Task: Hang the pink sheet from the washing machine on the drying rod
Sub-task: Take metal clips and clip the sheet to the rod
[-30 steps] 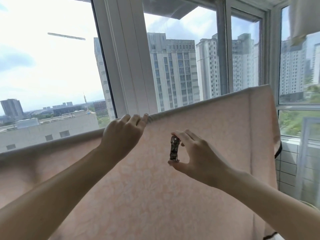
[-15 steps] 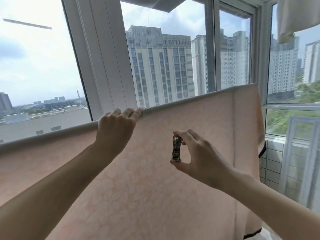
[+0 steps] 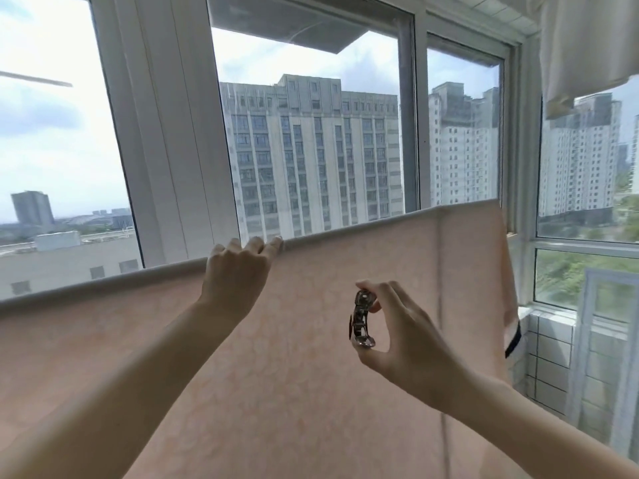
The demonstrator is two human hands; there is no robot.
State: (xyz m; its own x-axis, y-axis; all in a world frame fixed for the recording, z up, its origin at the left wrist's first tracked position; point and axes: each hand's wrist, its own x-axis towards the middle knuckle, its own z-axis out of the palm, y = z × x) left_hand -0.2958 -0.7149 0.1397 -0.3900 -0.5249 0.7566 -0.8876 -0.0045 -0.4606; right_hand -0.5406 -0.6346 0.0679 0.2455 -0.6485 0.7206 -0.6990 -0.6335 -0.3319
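Two bare hands are raised in front of a pink sheet that already hangs draped over a drying rod, its folded top edge running from low on the left to higher on the right, just in front of the window frame. The rod itself is hidden under the fabric. The left hand is at that top edge near the middle, its fingers curled over the fold so the fingertips sit on the crest of the sheet; whether the thumb closes on the cloth from the near side cannot be told. The right hand is lower and to the right, nearer the camera and apart from the fold, with the sheet's face behind it. It pinches a small metal clip between thumb below and forefinger above, the clip standing roughly upright; the other fingers are loosely bent behind it. Whether the clip's own mouth is parted is too small to tell. At the right the sheet's side edge hangs down past a tiled wall, showing a dark trim. A pale cloth hangs at the upper right. Beyond the glass stand tall apartment blocks under a cloudy sky.
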